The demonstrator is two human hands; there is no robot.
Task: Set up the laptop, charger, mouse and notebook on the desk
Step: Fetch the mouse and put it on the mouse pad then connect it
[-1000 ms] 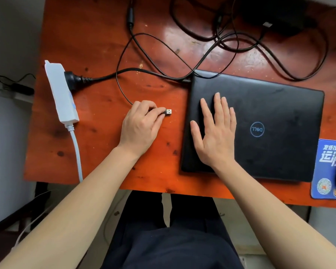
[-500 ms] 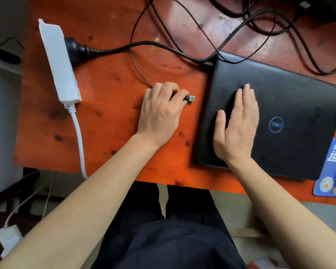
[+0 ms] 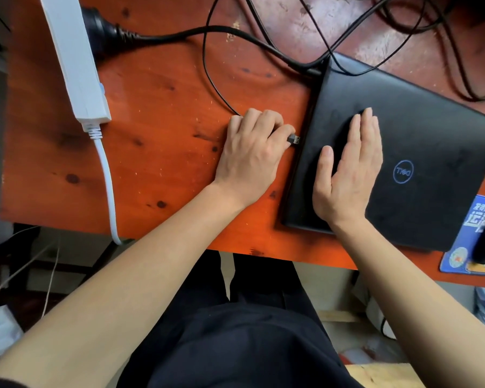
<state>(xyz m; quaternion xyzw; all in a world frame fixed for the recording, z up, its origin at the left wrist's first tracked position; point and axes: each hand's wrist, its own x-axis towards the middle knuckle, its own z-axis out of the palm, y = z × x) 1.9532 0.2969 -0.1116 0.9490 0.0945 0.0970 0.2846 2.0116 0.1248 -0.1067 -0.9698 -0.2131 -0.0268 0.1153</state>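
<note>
Right at the left edge of the closed laptop (image 3: 420,152) on the worktop (image 3: 165,121), the left hand (image 3: 249,158) pinches a USB plug (image 3: 294,140), long axis pointing rightward at that edge, just beside it. Meanwhile the right hand (image 3: 350,175) lies flat on the laptop, fingers straight, gripping nothing.

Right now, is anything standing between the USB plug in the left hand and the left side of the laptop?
Nothing visible does. The left hand pinches the USB plug, its metal tip almost at the laptop edge, with only bare desk between. The right hand lies flat on the laptop.
</note>
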